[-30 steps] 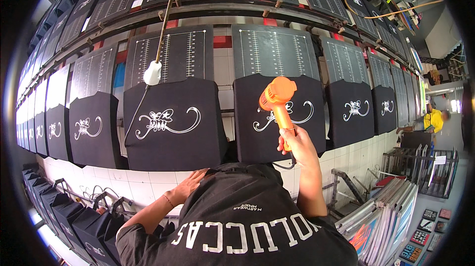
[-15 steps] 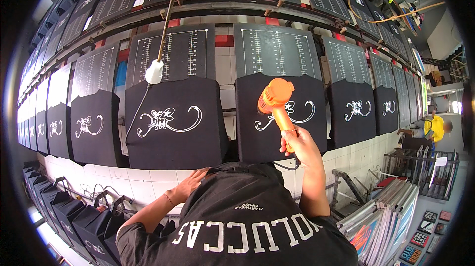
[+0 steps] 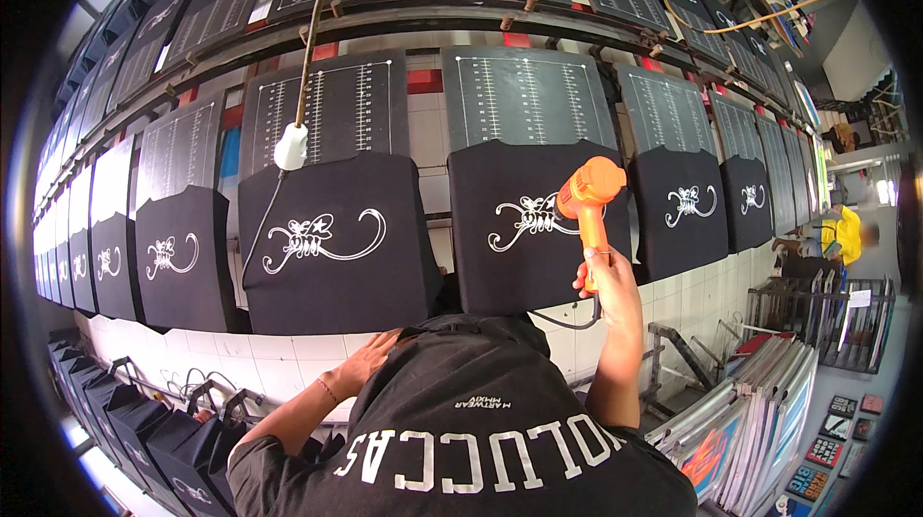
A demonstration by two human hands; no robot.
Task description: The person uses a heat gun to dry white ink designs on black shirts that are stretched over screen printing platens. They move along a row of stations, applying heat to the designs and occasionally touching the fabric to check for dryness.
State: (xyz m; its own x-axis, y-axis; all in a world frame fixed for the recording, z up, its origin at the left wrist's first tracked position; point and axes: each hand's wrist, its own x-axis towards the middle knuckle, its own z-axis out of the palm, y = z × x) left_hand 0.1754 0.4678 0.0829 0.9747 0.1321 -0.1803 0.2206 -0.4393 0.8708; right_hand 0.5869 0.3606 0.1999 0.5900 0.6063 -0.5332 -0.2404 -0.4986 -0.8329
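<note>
My right hand (image 3: 613,279) grips the handle of an orange heat gun (image 3: 590,192). It is held above the right part of a black shirt panel (image 3: 500,282) laid over a board, and its nozzle points left toward the white line print (image 3: 524,217). Part of that print's right side is hidden behind the gun. My left hand (image 3: 367,359) rests low beside my torso, near the front edge of another black shirt panel (image 3: 336,291). The left fingers look stretched out, with nothing seen in them; their tips are partly hidden.
Dark boards with ruled white marks (image 3: 524,94) stand in long rows, many carrying printed black panels. A white plug box (image 3: 290,146) hangs on a cable at the left. Stacked frames (image 3: 740,430) lean at the lower right. A person in yellow (image 3: 841,233) is far right.
My right hand has carried the heat gun to the right, uncovering most of the white print. The left hand stays in place. The view has shifted slightly.
</note>
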